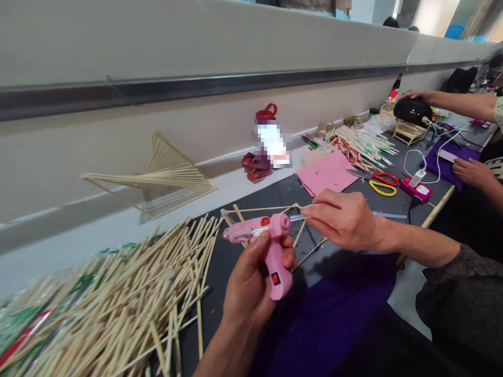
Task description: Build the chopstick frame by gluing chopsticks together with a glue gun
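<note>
My left hand (251, 283) is wrapped around the handle of a pink hot glue gun (280, 256), its nozzle pointing left. My right hand (346, 220) pinches a clear glue stick (297, 217) at the gun's rear opening. The stick's other end shows past my wrist. Behind and below the gun, a frame of thin wooden sticks (263, 210) rests on the dark table, partly hidden by my hands. To the left lies a big loose pile of wooden sticks (145, 288).
A woven stick structure (168, 178) leans by the wall. Beyond my right hand lie pink sheets (328, 173), red-and-yellow scissors (379, 183) and a magenta power strip (416, 189). A lit phone (273, 144) stands against the wall. A co-worker's hand (420, 96) touches a black round object (412, 110).
</note>
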A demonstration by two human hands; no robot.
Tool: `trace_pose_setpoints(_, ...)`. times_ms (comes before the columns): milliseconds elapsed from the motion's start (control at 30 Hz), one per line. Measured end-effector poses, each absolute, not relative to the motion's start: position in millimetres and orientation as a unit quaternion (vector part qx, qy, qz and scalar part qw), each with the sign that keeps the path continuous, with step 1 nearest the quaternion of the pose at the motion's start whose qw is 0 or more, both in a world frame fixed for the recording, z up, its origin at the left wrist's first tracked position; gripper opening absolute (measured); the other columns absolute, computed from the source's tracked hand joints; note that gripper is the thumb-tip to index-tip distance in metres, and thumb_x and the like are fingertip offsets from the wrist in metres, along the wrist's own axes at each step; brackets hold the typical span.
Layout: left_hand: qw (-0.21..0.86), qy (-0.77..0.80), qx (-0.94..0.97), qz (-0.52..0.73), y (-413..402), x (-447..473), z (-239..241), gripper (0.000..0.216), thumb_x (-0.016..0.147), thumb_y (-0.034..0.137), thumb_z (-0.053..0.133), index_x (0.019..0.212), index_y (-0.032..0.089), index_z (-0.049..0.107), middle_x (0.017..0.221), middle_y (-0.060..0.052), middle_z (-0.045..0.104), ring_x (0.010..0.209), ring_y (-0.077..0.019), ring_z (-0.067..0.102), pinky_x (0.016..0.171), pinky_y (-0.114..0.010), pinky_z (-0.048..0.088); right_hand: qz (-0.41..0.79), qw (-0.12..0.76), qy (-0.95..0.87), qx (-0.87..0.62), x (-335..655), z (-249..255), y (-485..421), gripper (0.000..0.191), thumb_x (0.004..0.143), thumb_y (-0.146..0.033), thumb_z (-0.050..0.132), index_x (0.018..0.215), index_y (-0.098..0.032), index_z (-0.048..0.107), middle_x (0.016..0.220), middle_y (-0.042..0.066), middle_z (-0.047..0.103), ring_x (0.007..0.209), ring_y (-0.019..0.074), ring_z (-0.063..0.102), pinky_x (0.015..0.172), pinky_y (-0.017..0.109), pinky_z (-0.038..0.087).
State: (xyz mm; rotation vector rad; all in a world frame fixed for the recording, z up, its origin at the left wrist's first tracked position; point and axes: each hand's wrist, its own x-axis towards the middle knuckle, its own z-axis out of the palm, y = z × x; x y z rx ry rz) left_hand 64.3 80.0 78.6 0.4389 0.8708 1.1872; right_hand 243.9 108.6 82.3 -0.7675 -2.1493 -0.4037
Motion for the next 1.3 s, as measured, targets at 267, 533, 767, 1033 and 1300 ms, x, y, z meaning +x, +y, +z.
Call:
trace_pose_setpoints(267, 0.717, 0.390, 0.217, 0.535, 79, 64, 76, 0.037, 0.050, 0.032, 0.090, 0.073, 0.012, 0.068, 0.057, -0.001, 0.066, 0.041, -0.0082, 0.056, 0.039, -0.015, 0.048, -0.147, 0.369, -0.871, -0.290, 244, 79, 108, 0.025, 0.099, -0.016, 0.045, 0.090, -0.013, 0.067, 0.080, 0.004, 0.062, 0.068, 0.0104, 0.055, 0.053, 0.023, 0.037)
trace_pose_setpoints(533, 0.678, 0.419, 0.272, 0.540, 78, 66, 72, 0.042, 0.048, 0.039, 0.093, 0.068, 0.012, 0.067, 0.055, 0.001, 0.064, 0.040, -0.0074, 0.055, 0.037, -0.014, 0.044, -0.253, 0.344, -0.857, -0.290, 243, 79, 105, 0.025, 0.098, -0.013, 0.042, 0.084, -0.015, 0.063, 0.068, 0.000, 0.056, 0.059, 0.0108, 0.047, 0.051, 0.026, 0.032)
trace_pose_setpoints(767, 0.651, 0.460, 0.320, 0.512, 76, 66, 68, 0.037, 0.058, 0.043, 0.086, 0.065, 0.014, 0.064, 0.049, 0.000, 0.060, 0.036, -0.0069, 0.049, 0.033, -0.014, 0.036, -0.300, 0.288, -0.868, -0.272, 244, 76, 105, 0.021, 0.098, -0.011, 0.040, 0.087, -0.012, 0.058, 0.066, 0.001, 0.051, 0.056, 0.0122, 0.045, 0.048, 0.028, 0.027)
trace_pose_setpoints(1033, 0.619, 0.491, 0.370, 0.489, 75, 64, 66, 0.034, 0.062, 0.042, 0.081, 0.062, 0.014, 0.063, 0.048, 0.000, 0.059, 0.036, -0.0073, 0.047, 0.034, -0.015, 0.035, -0.133, 0.232, -0.904, -0.334, 246, 80, 106, 0.038, 0.104, -0.026, 0.027, 0.086, -0.014, 0.058, 0.073, 0.004, 0.058, 0.062, 0.0125, 0.049, 0.049, 0.028, 0.023)
trace_pose_setpoints(1300, 0.636, 0.468, 0.340, 0.510, 74, 67, 64, 0.038, 0.059, 0.047, 0.084, 0.065, 0.015, 0.064, 0.049, 0.001, 0.059, 0.037, -0.0079, 0.048, 0.034, -0.016, 0.037, -0.069, 0.284, -0.900, -0.323, 241, 72, 109, 0.044, 0.107, -0.031, 0.021, 0.095, -0.011, 0.058, 0.080, 0.006, 0.060, 0.073, 0.0125, 0.054, 0.053, 0.025, 0.031)
